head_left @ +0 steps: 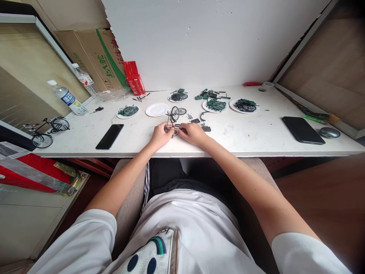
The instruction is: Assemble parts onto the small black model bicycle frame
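Observation:
Near the front middle of the table, a partly built black model bicycle (174, 114) stands with its spoked wheel upward. My left hand (162, 136) is closed around its lower frame. From the other side, my right hand (192, 133) pinches at the same bicycle, its fingertips together beside the frame; what they grip there is too small to make out. Just behind lies a loose wheel (182, 111). To the right of my fingers are a curved black part (203, 115) and a dark flat block (205, 129). The fingers hide much of the frame.
Paper plates hold green and black bicycle parts, and one white plate (157, 110) is bare. A finished model bicycle (49, 131) stands far left. A phone (110, 136) lies left, a black tablet-like slab (302, 130) right. Bottles (68, 98) and a red box (134, 78) stand back left.

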### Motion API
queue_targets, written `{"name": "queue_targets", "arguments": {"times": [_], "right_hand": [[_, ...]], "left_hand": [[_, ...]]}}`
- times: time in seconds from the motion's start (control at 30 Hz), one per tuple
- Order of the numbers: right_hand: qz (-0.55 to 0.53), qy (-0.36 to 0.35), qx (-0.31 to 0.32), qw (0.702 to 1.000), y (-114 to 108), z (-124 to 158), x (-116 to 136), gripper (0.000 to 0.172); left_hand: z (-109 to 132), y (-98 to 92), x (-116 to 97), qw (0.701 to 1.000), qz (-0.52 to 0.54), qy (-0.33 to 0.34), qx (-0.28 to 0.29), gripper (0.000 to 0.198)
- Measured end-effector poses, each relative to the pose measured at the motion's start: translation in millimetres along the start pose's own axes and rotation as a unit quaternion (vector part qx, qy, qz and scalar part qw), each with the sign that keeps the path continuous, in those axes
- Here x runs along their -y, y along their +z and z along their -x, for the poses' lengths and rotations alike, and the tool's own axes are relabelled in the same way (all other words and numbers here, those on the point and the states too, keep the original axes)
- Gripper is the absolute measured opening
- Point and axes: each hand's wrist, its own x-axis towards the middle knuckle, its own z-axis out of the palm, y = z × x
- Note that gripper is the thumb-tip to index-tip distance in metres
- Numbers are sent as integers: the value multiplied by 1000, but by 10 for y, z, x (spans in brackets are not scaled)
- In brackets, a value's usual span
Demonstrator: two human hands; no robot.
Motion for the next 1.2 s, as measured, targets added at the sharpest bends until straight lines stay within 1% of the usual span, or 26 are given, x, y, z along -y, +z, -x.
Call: {"name": "queue_targets", "arguments": {"times": [0.3,0.63,1.2], "right_hand": [[-13,-10,-6,1000,28,-5,-31,32],[-17,-5,-4,1000,23,-5,-24,33],[-13,-4,-4,1000,18,-3,-21,35]], "left_hand": [[-1,2,4,1000,-5,3,-4,21],[-33,13,87,1000,-5,5,-8,22],[-23,9,82,1000,4,-1,-4,25]]}}
